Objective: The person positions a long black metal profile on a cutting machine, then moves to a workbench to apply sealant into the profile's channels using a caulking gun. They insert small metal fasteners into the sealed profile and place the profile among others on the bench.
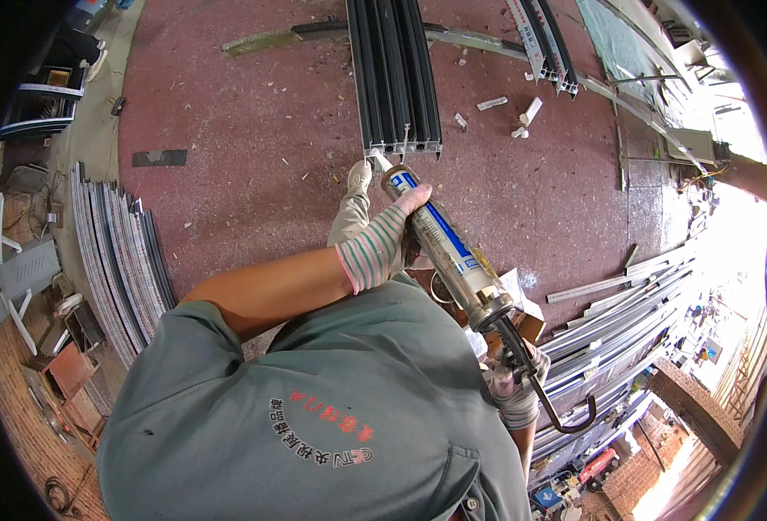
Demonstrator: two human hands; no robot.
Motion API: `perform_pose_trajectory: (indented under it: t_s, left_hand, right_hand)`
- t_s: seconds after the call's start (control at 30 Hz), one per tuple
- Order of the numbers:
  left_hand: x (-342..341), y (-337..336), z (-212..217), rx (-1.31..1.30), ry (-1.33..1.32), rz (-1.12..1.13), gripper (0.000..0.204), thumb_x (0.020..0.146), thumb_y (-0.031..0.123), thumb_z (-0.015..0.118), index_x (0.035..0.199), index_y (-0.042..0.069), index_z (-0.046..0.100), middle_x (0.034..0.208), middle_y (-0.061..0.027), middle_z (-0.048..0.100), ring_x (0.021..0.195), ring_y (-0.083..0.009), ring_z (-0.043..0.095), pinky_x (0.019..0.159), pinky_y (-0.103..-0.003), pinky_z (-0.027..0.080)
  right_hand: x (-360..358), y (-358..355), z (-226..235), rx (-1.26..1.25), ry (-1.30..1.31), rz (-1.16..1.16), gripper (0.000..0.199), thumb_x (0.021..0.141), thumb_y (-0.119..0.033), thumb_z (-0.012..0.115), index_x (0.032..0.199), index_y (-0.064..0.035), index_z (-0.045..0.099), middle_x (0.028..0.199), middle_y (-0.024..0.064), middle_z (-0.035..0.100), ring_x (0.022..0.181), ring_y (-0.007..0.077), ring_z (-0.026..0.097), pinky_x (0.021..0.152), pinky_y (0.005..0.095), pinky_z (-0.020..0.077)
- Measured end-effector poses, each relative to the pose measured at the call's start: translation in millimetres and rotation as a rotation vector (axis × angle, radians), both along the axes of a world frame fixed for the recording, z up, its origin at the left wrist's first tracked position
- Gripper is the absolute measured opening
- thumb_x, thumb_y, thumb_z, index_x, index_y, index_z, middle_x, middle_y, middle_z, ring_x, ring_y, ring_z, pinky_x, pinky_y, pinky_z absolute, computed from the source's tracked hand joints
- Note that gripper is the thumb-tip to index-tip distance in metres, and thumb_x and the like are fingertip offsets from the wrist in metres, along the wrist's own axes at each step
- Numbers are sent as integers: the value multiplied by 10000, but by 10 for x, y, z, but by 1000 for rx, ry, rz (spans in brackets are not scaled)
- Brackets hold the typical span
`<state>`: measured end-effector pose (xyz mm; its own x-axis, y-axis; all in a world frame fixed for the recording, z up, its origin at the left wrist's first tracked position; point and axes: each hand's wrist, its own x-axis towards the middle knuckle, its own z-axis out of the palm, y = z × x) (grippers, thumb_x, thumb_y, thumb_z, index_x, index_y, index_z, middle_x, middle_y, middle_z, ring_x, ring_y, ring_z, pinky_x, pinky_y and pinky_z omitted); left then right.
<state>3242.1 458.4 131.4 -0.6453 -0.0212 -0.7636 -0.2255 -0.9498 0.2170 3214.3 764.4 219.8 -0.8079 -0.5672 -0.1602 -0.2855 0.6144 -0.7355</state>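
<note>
Reddish-brown workshop floor [253, 113], speckled with small scraps, spreads wide beneath the wearer's view. At left, a bundle of long grey profiles [114, 252] lies along its edge, and a broad stretch of floor, marked by a dark flat strip [159, 158], separates that bundle from the centre. There, black slotted frame profiles [392, 78] run away from the wearer, their cut ends facing back, just beyond a pale shoe [360, 176]. The left hand [401, 221], in a striped glove, has its fingers wrapped around the front of a caulking gun [453, 247], which is held up before the grey-green shirt [314, 373]. The gun's long axis runs diagonally: the white nozzle [384, 163] points forward and left, at the frame's near end, while the hooked rod [572, 429] extends back and right. The right hand [507, 382] is at the handle end; its fingers are mostly hidden, so their grip cannot be told. Farther right, floor with white scraps [531, 111] reaches to stacked pale profiles [627, 304], which crowd the lower-right side.
</note>
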Motion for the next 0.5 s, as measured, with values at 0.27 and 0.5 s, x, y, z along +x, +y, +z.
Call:
perform_pose_trajectory:
  t_s: [0.27,0.5]
  left_hand:
    - [-9,4,39,12,11,0,587,855,437,788,1174,151,387,987,-90,575,842,-258,681,709,-569,642]
    - [-4,26,3,24,32,11,584,855,415,786,1180,155,378,999,-97,573,854,-264,684,731,-582,639]
  right_hand:
    - [28,-16,2,31,90,6,697,808,-687,704,768,-18,511,622,42,445,551,192,468,547,337,378]
    - [19,-111,78,47,96,-13,624,799,-607,729,739,-39,477,609,37,384,521,177,391,501,329,335]
